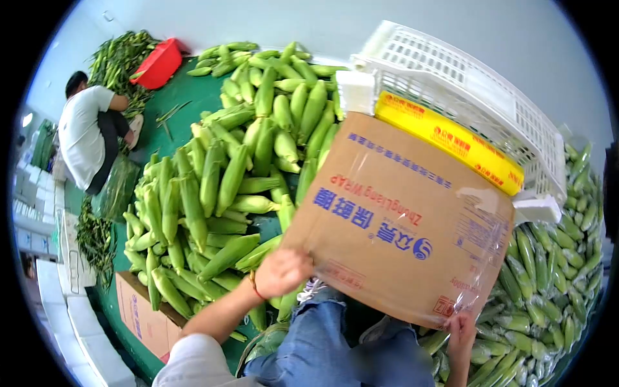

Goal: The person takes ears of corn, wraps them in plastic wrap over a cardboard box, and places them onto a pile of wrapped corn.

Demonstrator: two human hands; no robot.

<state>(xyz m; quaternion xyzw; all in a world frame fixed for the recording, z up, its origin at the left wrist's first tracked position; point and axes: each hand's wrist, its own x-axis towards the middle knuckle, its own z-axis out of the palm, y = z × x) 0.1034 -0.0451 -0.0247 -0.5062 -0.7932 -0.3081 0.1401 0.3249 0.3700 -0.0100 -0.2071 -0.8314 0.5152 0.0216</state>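
Note:
A flat cardboard surface point(387, 226) printed with blue and red lettering lies before my knees. Clear plastic film point(474, 293) glints over its near side and right corner. A yellow cling film roll point(451, 142) rests along its far edge, between white foam-like blocks. My left hand point(282, 272), a red band on its wrist, is closed at the near left corner and seems to grip the film's edge. At the near right corner, my right hand point(460, 330) is closed in a pinch on the film.
Unwrapped corn point(219, 174) is heaped on the green floor to the left; film-wrapped corn point(541, 277) lies right. A white plastic crate point(464, 71) stands behind the roll. A crouching person point(90, 135) is far left near a red basin point(160, 64). A cardboard box point(145, 316) sits lower left.

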